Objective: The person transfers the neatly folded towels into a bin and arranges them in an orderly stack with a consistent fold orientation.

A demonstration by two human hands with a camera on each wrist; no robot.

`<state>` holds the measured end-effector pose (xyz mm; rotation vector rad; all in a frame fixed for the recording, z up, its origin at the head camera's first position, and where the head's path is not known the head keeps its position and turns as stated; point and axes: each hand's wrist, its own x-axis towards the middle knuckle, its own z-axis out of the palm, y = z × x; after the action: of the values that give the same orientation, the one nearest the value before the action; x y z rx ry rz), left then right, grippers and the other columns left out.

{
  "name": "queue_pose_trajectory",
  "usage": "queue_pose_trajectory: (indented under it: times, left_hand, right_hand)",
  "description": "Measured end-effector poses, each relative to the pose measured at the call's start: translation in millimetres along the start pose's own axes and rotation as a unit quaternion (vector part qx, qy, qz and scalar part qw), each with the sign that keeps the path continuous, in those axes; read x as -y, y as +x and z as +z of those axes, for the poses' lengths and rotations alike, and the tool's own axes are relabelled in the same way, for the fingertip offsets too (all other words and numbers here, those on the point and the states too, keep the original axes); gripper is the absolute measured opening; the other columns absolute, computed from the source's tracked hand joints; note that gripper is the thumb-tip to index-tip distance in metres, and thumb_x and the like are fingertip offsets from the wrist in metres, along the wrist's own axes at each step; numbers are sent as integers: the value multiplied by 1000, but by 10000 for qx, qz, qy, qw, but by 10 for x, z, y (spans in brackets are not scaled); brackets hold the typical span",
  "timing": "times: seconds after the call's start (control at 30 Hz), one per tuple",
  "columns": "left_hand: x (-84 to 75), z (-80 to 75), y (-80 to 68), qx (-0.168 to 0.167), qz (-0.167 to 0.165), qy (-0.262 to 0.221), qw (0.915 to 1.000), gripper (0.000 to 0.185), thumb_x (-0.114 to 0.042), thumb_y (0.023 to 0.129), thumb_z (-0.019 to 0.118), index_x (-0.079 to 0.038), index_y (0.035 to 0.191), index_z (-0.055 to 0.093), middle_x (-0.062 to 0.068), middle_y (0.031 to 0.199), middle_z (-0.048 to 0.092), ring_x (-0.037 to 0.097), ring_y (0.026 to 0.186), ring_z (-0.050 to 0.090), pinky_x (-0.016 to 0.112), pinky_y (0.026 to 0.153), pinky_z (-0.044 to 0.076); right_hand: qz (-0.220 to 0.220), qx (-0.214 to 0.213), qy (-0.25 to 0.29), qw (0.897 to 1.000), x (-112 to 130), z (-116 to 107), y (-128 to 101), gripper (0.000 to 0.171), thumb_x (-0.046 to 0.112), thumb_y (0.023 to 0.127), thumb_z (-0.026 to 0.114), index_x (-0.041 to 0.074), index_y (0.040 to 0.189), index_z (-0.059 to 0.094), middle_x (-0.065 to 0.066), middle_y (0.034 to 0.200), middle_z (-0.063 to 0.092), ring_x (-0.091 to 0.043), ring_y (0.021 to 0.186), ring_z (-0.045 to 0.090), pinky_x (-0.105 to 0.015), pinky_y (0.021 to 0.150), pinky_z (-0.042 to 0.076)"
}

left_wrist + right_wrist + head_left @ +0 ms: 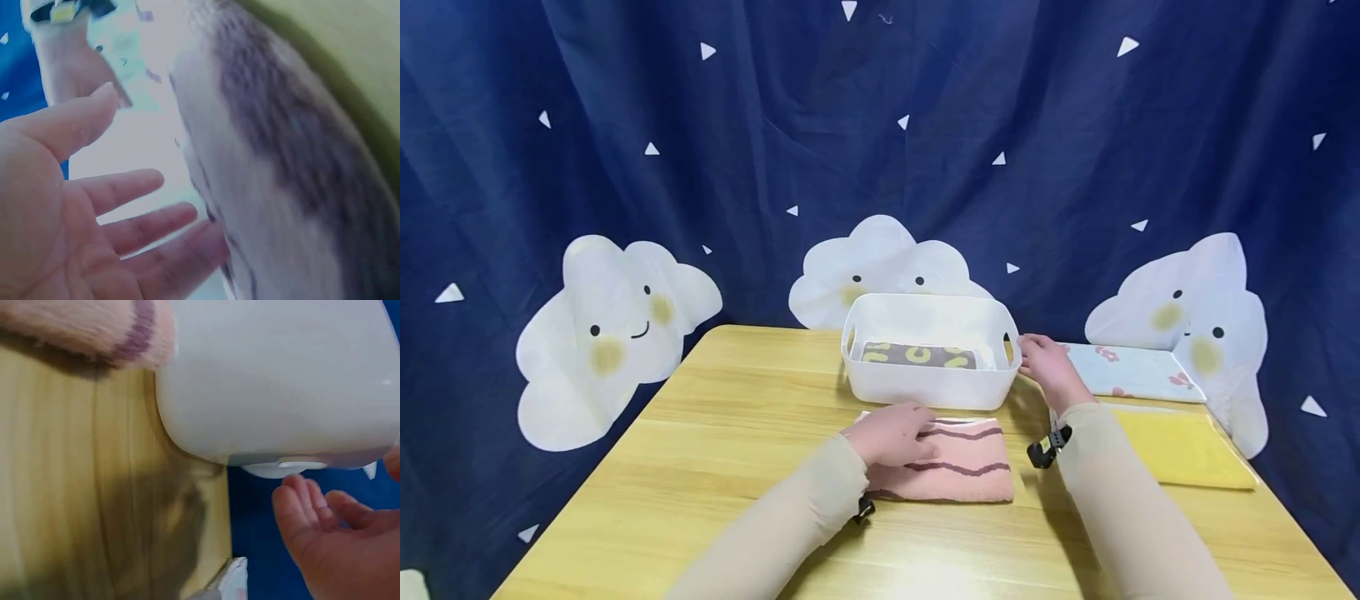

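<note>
The pink striped towel (953,462) lay folded on the wooden table (715,467), just in front of the white basket (931,350), and the left hand (891,433) rested on its left end. From the head view that hand looked flat on the cloth, knuckles up; the left wrist view showed more, the fingers (134,187) spread and nearly straight, with the fingertips touching the blurred towel (281,162) and nothing pinched. The right hand (1048,362) sat at the right end of the basket, beside the handle slot. The head view could not settle whether it touched the rim; the right wrist view showed the fingers (300,512) loosely curled just beside the basket's rim (284,467), holding nothing, with a small gap to the plastic. That view also caught a corner of the pink towel (94,328) against the basket's wall. Only the head view looked into the basket, where a brown cloth with yellow marks (919,356) lay flat on the bottom. Further right on the table lay a yellow cloth (1180,450) and, behind it, a pale flowered cloth (1131,372). A dark blue curtain with white clouds (617,325) hung behind everything.
</note>
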<state>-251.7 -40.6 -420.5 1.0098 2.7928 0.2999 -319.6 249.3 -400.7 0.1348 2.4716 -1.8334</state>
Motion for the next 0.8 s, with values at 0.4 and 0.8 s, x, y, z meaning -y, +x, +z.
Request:
queue_pose_trajectory:
  times: [0.4,0.8]
  left_hand:
    - [430,-189,-354,-1042,-373,-972,9891,46,-39,98,63,-9,132,62,6,124,65,24,115,61,43,100,47]
    - [676,-180,-589,-794,-1499,-827,9820,30,-45,97,63,-16,94,70,-3,85,66,17,79,61,40,74,50]
  right_hand:
    - [-319,477,-1327,9895,-165,-74,-512,44,27,108,44,-8,135,44,-25,119,57,-35,100,62,-43,84,52]
    - [-359,1821,-2585,9480,-365,-9,-711,25,32,100,64,8,96,67,-5,69,54,-18,58,47,-31,51,38]
